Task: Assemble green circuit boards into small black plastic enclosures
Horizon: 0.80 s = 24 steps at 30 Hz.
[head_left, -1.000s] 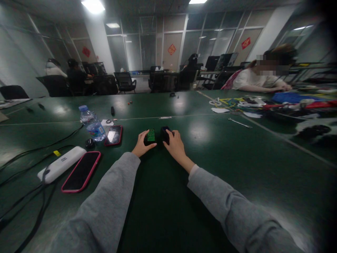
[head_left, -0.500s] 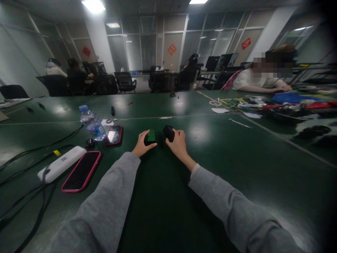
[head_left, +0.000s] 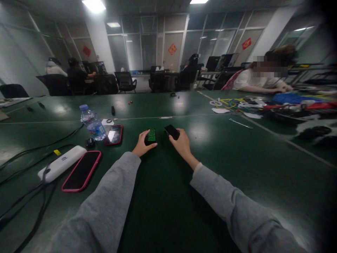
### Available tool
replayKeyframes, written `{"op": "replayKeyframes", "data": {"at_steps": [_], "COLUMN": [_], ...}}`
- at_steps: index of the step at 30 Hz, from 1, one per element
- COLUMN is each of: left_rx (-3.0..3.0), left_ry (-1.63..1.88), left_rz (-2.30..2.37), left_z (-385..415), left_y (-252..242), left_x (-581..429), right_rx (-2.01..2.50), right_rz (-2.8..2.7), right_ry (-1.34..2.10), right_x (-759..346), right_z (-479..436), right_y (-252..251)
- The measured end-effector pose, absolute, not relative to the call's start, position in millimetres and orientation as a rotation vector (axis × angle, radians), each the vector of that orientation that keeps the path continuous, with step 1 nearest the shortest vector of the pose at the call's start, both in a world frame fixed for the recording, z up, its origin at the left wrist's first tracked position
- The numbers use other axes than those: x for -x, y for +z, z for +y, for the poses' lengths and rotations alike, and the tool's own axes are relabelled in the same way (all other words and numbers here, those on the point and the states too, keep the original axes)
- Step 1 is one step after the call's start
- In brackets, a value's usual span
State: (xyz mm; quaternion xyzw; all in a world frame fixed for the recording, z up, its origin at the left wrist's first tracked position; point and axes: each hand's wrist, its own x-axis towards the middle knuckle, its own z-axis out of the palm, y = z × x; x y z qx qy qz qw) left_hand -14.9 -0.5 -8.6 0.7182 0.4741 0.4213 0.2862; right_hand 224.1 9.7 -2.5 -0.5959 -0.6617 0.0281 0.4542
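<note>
My left hand [head_left: 141, 146] grips a small black case half with a green circuit board [head_left: 151, 135] showing on top, resting on the green table [head_left: 200, 165]. My right hand [head_left: 181, 144] holds a flat black cover piece [head_left: 172, 131], lifted and tilted just right of the board. Both arms wear grey sleeves. The two parts sit a few centimetres apart.
To the left lie a water bottle [head_left: 92, 123], a red-cased phone [head_left: 114, 135], a pink-cased phone [head_left: 81, 171], a white power bank [head_left: 61, 163] and black cables. A person sits at the far right behind wires and tools [head_left: 237, 102]. Chairs and people are at the back.
My right hand lifted the black cover away from the board piece, turned it over flat and shifted slightly right. The left hand stayed in place.
</note>
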Motion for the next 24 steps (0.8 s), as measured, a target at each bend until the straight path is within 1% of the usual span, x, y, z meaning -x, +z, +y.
{"op": "replayKeyframes", "data": {"at_steps": [3,11,14,17,21,24], "left_rx": [-1.918,-1.869,-1.864,-1.871,-1.857,-1.868], "left_ry": [1.136,1.104,1.085,1.103,1.099,1.085], "left_rz": [1.265,1.276,1.276,1.26,1.244,1.25], "left_z": [-0.5,-2.4,-1.8,-1.5,-4.2,-6.2], "left_y": [-8.7,-5.7,-6.0,-6.5,-3.2,-0.7], "left_x": [14.9,14.5,14.9,15.3,14.7,14.1], "right_rx": [1.516,1.522,1.512,1.491,1.481,1.481], "right_rz": [-1.63,-1.703,-1.701,-1.63,-1.521,-1.505], "right_ry": [0.093,-0.036,-0.031,0.065,0.31,0.427], "right_x": [-224.1,-224.1,-224.1,-223.3,-221.3,-219.4], "right_z": [10.4,13.5,13.6,14.0,12.6,9.9], "right_y": [-4.1,-7.0,-6.9,-5.7,-1.4,1.6]}}
